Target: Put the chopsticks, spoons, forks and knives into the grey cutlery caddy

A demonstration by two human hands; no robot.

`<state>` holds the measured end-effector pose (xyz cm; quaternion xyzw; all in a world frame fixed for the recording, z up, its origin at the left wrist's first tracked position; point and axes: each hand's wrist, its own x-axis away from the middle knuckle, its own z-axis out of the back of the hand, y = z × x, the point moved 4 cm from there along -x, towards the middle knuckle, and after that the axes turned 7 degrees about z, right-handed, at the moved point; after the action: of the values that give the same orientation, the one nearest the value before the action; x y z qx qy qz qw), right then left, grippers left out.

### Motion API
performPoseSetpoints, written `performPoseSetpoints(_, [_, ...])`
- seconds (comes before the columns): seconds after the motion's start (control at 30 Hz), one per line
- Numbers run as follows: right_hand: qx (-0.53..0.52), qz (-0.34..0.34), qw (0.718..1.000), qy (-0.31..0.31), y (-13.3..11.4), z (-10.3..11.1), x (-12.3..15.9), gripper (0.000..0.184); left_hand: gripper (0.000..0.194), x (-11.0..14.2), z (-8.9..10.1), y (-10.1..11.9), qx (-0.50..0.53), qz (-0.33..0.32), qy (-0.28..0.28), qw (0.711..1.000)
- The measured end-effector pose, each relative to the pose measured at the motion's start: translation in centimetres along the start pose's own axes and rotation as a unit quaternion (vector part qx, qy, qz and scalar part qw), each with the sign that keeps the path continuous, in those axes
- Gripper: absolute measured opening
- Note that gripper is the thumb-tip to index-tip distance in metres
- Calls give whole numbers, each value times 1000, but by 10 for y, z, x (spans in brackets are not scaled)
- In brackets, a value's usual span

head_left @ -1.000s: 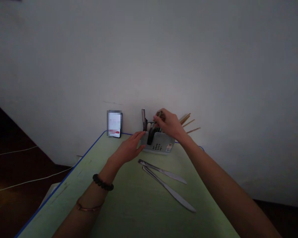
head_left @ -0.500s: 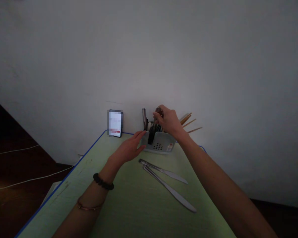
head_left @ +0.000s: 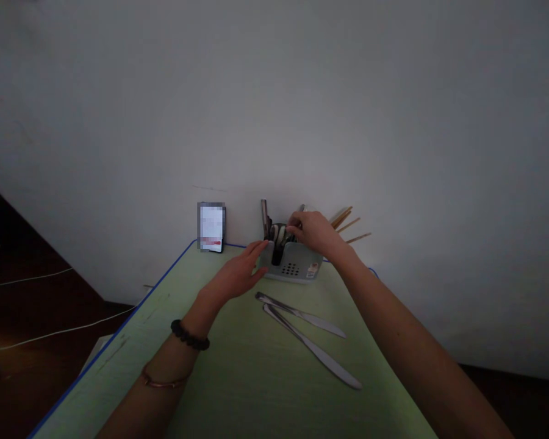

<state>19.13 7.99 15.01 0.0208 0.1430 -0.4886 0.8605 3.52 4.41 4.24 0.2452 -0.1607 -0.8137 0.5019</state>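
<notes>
A grey plastic cutlery holder (head_left: pixel 297 262) with round holes in its front stands at the far end of the table. My left hand (head_left: pixel 238 271) rests against the holder's left end, fingers stretched out and thumb apart near the front. My right hand (head_left: pixel 313 230) is over the holder's opening, fingertips pinched together among the cutlery; what they hold is hidden. Upright at the holder's left is a metal handle (head_left: pixel 264 216). Wooden chopsticks (head_left: pixel 343 218) lean out to the right, partly behind my right hand. Two table knives, a shorter one (head_left: pixel 302 314) and a longer one (head_left: pixel 313 347), lie in front.
A phone (head_left: pixel 211 227) with a lit, blurred screen leans on the wall (head_left: pixel 274 110) left of the holder. The pale green table (head_left: pixel 238 378) has a blue edge. White cables (head_left: pixel 41 334) run over the dark floor at the left.
My right hand has moved down toward the holder's opening; the dark handle seen in its fingers before is no longer visible there. My left hand and the two knives stay put.
</notes>
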Motion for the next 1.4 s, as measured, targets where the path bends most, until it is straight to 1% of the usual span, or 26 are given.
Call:
performPoseSetpoints(0.17, [17,-2,1000,-19,0,0,11,7,60,0,-1,0,3,10,-12,1000])
performPoseSetpoints(0.2, [15,1,1000,-17,0,0,13,9,60,0,-1,0,4,9,-13,1000])
performPoseSetpoints(0.33, [1,8,1000,15,2,-1,21,25,60,1,-1,1,9,3,-7,1000])
performPoseSetpoints(0.43, [-19,11,997,69,3,0,31,31,61,2,0,3,7,1,-3,1000])
performPoseSetpoints(0.53, [-63,8,986,156,1,5,49,32,62,2,0,4,-4,3,-7,1000])
performPoseSetpoints(0.6, [-94,-1,971,222,0,7,65,30,63,3,0,3,-29,24,-16,999])
performPoseSetpoints(0.67, [-116,-16,954,276,0,7,82,25,63,6,-2,0,-62,60,-40,995])
performPoseSetpoints(0.7, [-125,-24,947,293,1,5,89,21,62,7,-4,-3,-76,77,-58,992])
performPoseSetpoints(0.73, [-135,-33,943,302,3,2,95,18,61,9,-7,-5,-87,88,-80,989])
performPoseSetpoints(0.77, [-146,-42,943,296,5,-2,100,14,59,11,-10,-7,-93,92,-103,986])
performPoseSetpoints(0.8, [-158,-46,948,271,9,-9,103,13,56,12,-14,-8,-97,90,-125,983])
performPoseSetpoints(0.83, [-170,-47,958,227,12,-17,105,12,54,14,-18,-9,-100,84,-145,981])
performPoseSetpoints(0.87, [-181,-45,969,163,16,-27,106,14,50,14,-23,-9,-103,76,-164,978])
performPoseSetpoints(0.9, [-185,-42,979,78,19,-39,107,16,47,14,-28,-9,-106,66,-183,975])
performPoseSetpoints(0.93, [-184,-40,982,-18,22,-53,109,18,42,14,-34,-9,-112,57,-201,971])
performPoseSetpoints(0.97, [-180,-40,977,-108,24,-67,112,20,37,13,-39,-8,-121,50,-217,967])
performPoseSetpoints(1.0, [-170,-46,966,-190,26,-80,115,20,31,12,-44,-8,-129,46,-228,964])
performPoseSetpoints(1.03, [-164,-51,956,-239,28,-90,119,19,26,10,-49,-8,-138,44,-233,962])
performPoseSetpoints(1.07, [-159,-56,949,-267,29,-99,121,19,22,8,-52,-8,-145,46,-234,960])
performPoseSetpoints(1.1, [-155,-59,946,-277,30,-105,122,19,20,6,-54,-9,-151,51,-232,960])
performPoseSetpoints(1.2, [-148,-59,949,-270,28,-117,122,25,15,5,-58,-11,-156,64,-235,957])
performPoseSetpoints(1.27, [-144,-50,952,-266,24,-121,121,25,13,6,-57,-11,-157,65,-242,955])
performPoseSetpoints(1.4, [-142,-23,957,-250,11,-121,117,15,13,9,-48,-8,-152,68,-245,955])
